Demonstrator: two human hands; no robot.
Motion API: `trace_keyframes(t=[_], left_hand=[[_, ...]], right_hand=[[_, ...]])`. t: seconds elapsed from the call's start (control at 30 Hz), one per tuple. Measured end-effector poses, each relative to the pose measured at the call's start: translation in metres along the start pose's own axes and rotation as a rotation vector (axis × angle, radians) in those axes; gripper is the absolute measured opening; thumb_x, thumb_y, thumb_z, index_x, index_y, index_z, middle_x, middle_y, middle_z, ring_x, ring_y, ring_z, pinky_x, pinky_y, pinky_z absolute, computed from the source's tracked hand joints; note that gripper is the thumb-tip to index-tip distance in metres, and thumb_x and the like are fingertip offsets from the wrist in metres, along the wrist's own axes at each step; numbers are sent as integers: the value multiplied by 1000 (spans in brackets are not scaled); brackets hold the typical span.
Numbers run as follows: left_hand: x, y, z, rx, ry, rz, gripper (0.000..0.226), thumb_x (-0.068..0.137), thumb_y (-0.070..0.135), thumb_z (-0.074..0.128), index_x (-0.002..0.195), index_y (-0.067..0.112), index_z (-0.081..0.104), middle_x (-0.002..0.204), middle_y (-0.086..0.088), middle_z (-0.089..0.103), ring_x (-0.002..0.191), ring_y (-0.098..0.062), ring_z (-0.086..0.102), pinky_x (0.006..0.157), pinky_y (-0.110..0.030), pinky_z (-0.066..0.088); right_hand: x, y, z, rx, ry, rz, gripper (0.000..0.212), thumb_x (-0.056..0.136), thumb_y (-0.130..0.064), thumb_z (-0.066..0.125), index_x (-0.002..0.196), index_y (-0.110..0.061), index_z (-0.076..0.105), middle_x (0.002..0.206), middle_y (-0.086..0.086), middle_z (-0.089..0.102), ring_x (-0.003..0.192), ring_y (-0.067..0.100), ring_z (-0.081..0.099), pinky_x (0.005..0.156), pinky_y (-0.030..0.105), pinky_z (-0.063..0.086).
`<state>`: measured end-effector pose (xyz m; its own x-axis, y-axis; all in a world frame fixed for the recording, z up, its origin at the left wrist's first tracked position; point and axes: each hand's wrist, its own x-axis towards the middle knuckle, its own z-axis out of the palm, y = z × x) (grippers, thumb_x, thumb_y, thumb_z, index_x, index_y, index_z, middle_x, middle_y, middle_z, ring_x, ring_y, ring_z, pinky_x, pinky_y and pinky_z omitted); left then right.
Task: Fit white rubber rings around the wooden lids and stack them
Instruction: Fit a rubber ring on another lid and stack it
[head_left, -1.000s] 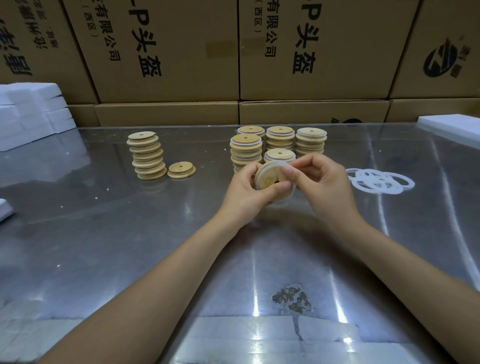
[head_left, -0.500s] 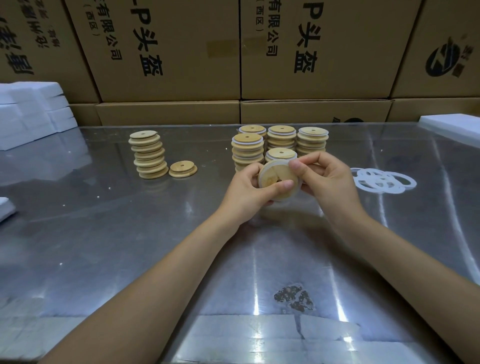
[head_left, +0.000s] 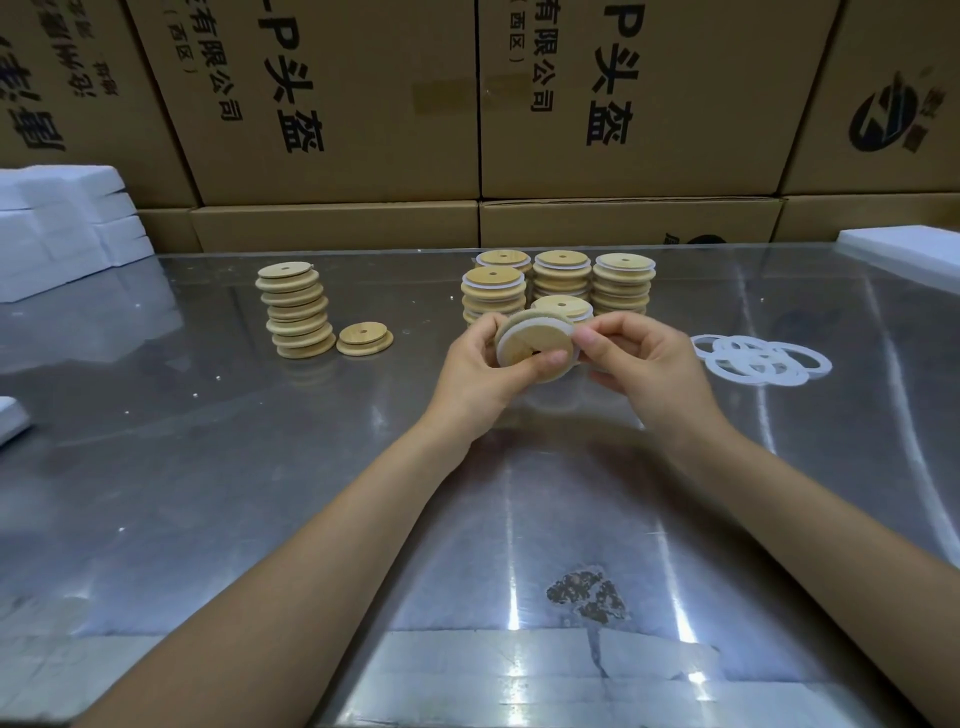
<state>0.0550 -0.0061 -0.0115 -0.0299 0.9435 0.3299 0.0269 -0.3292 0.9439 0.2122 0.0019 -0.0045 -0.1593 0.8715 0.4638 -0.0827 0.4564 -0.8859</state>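
We've got one lid (head_left: 535, 349) held up off the table (head_left: 208, 467), tilted on edge toward us, with a white ring (head_left: 519, 332) partly on its rim, seated along the top and left. Our left hand (head_left: 478, 371) grips the lid from the left, thumb across its face near the centre hole, fingers behind. Our right hand (head_left: 647, 364) pinches the right edge of the lid and ring between thumb and curled fingers. Just behind the hands sit the ringed stacks (head_left: 563, 286), five of them bunched together, the nearest one short and partly hidden by the held lid. Left, well apart, a bare stack (head_left: 296, 312) leans a bit, with a low pair of lids (head_left: 364, 339) just beside it. Right of the hands, a loose pile of rings (head_left: 761, 358) lies flat on the table. White foam blocks (head_left: 62, 223) at far left, a white slab (head_left: 904, 254) at far right, cartons (head_left: 467, 104) along the back.
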Motion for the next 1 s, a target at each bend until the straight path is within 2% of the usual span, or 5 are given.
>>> trace_keyframes(t=[0.13, 0.37, 0.73, 0.9, 1.0], left_hand=[[-1, 0, 0, 107, 21, 117, 37, 71, 7, 81, 82, -8, 49, 74, -11, 49, 69, -16, 42, 60, -27, 36], [0, 3, 1, 111, 55, 168, 37, 69, 3, 81, 71, 9, 45, 68, -12, 46, 66, -17, 40, 59, -29, 33], [-2, 7, 1, 71, 59, 187, 30, 70, -3, 79, 79, -2, 50, 77, -20, 54, 74, -21, 47, 68, -35, 39], [-3, 8, 0, 158, 57, 233, 35, 68, 5, 82, 75, -1, 49, 77, -31, 57, 72, -20, 47, 63, -35, 39], [-3, 8, 1, 149, 53, 212, 38, 69, 7, 83, 80, -8, 50, 78, -28, 58, 73, -18, 50, 65, -36, 42]], right_hand=[[0, -2, 1, -113, -39, -139, 15, 86, 0, 64, 81, -15, 65, 74, -12, 69, 72, -4, 64, 69, 10, 47], [-1, -5, 1, -275, -38, -311, 26, 85, 1, 64, 86, -25, 66, 90, -11, 69, 86, -1, 65, 81, 14, 48], [0, -5, 2, -251, -45, -321, 28, 86, 2, 63, 83, -26, 64, 88, -17, 67, 87, -4, 64, 81, 12, 47], [1, -2, 1, -198, -8, -287, 24, 84, -3, 68, 84, -25, 58, 88, -3, 71, 87, 13, 69, 77, 24, 52], [2, -2, 0, -169, -3, -259, 21, 83, -2, 68, 84, -21, 59, 85, -3, 70, 83, 8, 67, 77, 21, 51]])
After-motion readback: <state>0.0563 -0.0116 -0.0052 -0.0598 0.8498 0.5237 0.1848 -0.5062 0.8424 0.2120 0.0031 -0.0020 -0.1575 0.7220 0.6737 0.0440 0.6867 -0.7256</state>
